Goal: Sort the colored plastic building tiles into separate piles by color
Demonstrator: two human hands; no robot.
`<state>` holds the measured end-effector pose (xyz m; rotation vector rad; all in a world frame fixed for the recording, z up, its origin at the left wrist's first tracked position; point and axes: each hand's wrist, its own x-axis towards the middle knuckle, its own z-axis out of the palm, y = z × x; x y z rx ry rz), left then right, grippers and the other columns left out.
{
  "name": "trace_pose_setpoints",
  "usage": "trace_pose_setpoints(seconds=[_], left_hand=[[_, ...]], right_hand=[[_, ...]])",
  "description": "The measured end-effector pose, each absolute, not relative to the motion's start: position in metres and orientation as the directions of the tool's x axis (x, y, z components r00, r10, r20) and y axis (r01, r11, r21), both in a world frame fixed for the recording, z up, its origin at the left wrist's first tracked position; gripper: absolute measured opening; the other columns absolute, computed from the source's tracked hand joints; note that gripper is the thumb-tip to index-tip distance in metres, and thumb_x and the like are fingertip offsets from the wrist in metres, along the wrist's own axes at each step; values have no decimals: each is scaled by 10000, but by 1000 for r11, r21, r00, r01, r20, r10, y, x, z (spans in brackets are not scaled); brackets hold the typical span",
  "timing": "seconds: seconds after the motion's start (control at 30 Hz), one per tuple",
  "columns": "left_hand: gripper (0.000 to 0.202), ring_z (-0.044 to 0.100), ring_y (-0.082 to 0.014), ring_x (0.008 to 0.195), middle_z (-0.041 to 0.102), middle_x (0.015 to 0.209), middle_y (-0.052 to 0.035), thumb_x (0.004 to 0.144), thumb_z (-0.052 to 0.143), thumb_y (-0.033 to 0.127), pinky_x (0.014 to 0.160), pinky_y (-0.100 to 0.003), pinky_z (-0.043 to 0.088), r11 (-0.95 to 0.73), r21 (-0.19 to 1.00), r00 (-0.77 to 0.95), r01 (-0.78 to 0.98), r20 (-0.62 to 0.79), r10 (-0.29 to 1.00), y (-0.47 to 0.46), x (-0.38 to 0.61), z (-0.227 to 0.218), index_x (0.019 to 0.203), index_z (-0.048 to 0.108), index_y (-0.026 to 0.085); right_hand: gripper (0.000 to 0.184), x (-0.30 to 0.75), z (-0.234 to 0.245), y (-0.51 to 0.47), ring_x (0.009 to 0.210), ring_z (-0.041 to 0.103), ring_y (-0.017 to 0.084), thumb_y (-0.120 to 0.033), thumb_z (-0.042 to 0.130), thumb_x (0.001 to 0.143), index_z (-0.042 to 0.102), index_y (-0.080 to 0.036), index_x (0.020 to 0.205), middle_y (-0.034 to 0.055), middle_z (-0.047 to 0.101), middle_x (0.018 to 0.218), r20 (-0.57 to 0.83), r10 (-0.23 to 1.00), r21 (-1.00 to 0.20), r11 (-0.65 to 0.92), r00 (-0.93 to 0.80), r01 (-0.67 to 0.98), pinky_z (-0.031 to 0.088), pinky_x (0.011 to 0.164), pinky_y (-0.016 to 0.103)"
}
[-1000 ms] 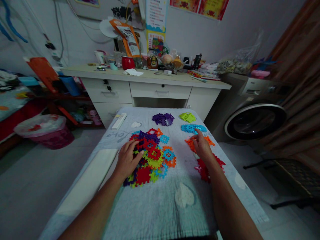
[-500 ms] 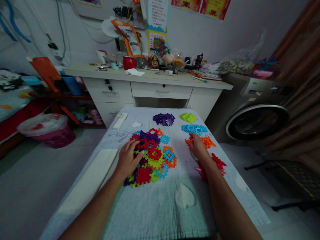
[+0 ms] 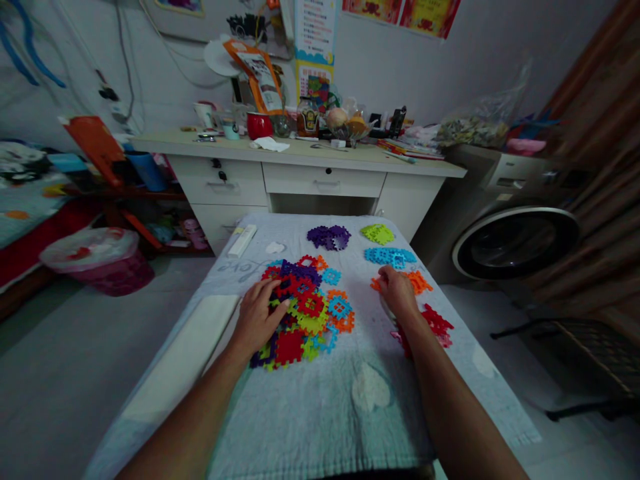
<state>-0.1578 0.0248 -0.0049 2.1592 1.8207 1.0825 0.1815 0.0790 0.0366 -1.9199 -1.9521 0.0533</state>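
A mixed heap of toothed plastic building pieces (image 3: 311, 305) in red, purple, green, blue and orange lies on the cloth-covered table. My left hand (image 3: 260, 313) rests on the heap's left side with its fingers apart, gripping nothing. Over at the orange pieces (image 3: 418, 281), my right hand (image 3: 397, 291) points downward with curled fingers. Orange shows on both sides of it, but whatever its fingertips hold is hidden. Blue pieces (image 3: 390, 257) lie just beyond that hand. Red pieces (image 3: 437, 321) are nearer me, partly covered by my right forearm.
Purple pieces (image 3: 329, 237) and green pieces (image 3: 377, 233) lie at the table's far end. A white box-like strip (image 3: 243, 241) sits at the left edge. Behind stands a cluttered desk (image 3: 325, 159), with a washing machine (image 3: 500, 220) to the right.
Both hands stay almost where they were. My right hand's fingers look slightly more drawn in over the orange pieces; the view has shifted a little.
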Motion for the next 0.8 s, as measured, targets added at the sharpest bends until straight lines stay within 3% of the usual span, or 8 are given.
trace_pose_setpoints(seconds=[0.17,0.3,0.5,0.7,0.8], left_hand=[[441,511,-276,1232,561,1291,-110,891,515,465,1069,-487,402,-283,511,30,812,446,894,25,-158,-6,1251,543,211],[445,496,-278,1253,553,1309,-105,893,517,460,1079,-488,391,-273,496,20,824,456,890,24,-159,-7,1268,528,221],[462,496,-286,1242,546,1301,-119,899,503,484,1082,-490,390,-245,456,9,856,460,888,24,-160,-9,1264,530,203],[494,498,-281,1242,536,1309,-127,908,480,497,1085,-474,398,-263,462,30,847,453,891,25,-161,-10,1286,516,183],[486,497,-283,1243,536,1314,-127,904,489,489,1088,-485,396,-270,474,28,838,456,889,25,-160,-10,1287,519,191]], right_hand=[[259,182,37,80,926,625,197,-111,494,866,650,-146,1070,97,701,1031,253,967,-303,56,24,951,417,803,263],[295,191,43,77,1021,603,220,-77,490,846,669,-149,1069,118,684,1093,230,973,-174,38,3,984,395,878,282],[196,197,52,70,947,620,214,-180,574,855,668,-168,1026,115,688,1011,47,999,-26,12,-11,1000,384,795,276],[169,189,45,71,918,628,223,-178,543,878,653,-167,1005,118,702,983,69,997,-15,-21,22,1000,381,742,286],[149,183,43,71,908,619,227,-177,561,866,657,-162,980,126,695,971,146,989,-78,18,-7,997,393,758,299]])
